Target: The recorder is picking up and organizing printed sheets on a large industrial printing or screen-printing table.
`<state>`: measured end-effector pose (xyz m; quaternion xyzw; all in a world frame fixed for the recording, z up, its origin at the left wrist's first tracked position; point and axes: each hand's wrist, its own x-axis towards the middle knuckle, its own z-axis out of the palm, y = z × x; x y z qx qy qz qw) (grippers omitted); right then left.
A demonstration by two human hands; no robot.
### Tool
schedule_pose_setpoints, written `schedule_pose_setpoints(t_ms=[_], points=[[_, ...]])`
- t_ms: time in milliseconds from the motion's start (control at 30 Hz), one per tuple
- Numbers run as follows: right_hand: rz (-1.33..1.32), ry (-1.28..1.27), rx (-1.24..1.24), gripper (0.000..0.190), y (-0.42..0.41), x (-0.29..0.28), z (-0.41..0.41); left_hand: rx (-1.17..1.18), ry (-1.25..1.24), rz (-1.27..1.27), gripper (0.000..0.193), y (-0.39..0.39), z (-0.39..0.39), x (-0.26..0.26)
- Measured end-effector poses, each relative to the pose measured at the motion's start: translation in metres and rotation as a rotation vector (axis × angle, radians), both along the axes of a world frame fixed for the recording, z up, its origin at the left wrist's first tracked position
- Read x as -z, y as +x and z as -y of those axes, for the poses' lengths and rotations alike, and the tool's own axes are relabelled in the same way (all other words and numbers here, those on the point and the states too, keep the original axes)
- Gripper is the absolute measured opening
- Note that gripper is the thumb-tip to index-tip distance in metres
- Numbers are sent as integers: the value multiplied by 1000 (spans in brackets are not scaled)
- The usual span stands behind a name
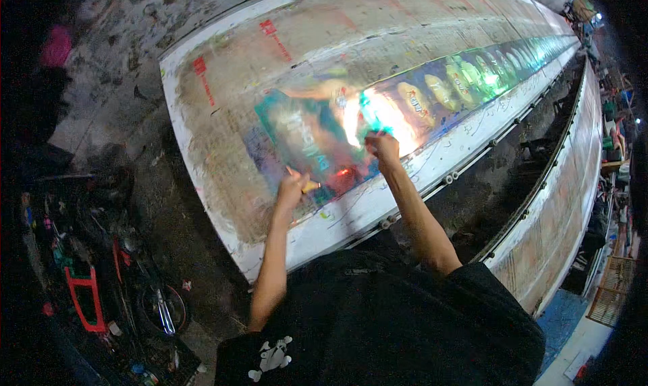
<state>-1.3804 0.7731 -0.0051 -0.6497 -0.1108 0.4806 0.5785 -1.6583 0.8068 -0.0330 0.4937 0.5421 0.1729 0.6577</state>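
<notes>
A glossy printed plastic film point(304, 127) with dark green, red and yellow patterns lies along the near side of a long worktable point(238, 107) with a stained fabric-like top and a white border. My left hand point(292, 188) is closed around a small yellow object, its kind unclear, at the film's lower left part. My right hand point(382, 147) is curled over the film, beside a bright glare; its fingertips seem to pinch the film, though blur hides the exact grip. Light reflects strongly from the film on both sides of my right hand.
A metal rail point(450, 177) with small rollers runs along the table's near edge. A second long table point(549, 234) stands at the right. Motorbikes or bicycles, one with a red frame point(96, 305), stand at the lower left. A slatted rack point(611, 290) is at the far right.
</notes>
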Motion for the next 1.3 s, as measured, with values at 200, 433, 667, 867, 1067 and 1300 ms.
schedule_pose_setpoints(t_ms=[200,433,667,867,1067,1300], points=[[574,6,-181,3,77,160,45,-224,376,-911,48,56,79,135],[135,-101,-301,14,70,68,27,-716,222,-1026,23,-16,69,202],[-803,-396,-634,44,72,54,82,-300,-531,-148,9,51,26,44],[-1099,-362,-236,42,36,65,48,-322,-465,-94,10,58,10,18],[-137,-311,-81,17,5,92,25,-237,-166,-211,14,89,-4,-20],[308,-80,-271,15,81,-102,-55,-284,258,91,15,154,-62,-181]])
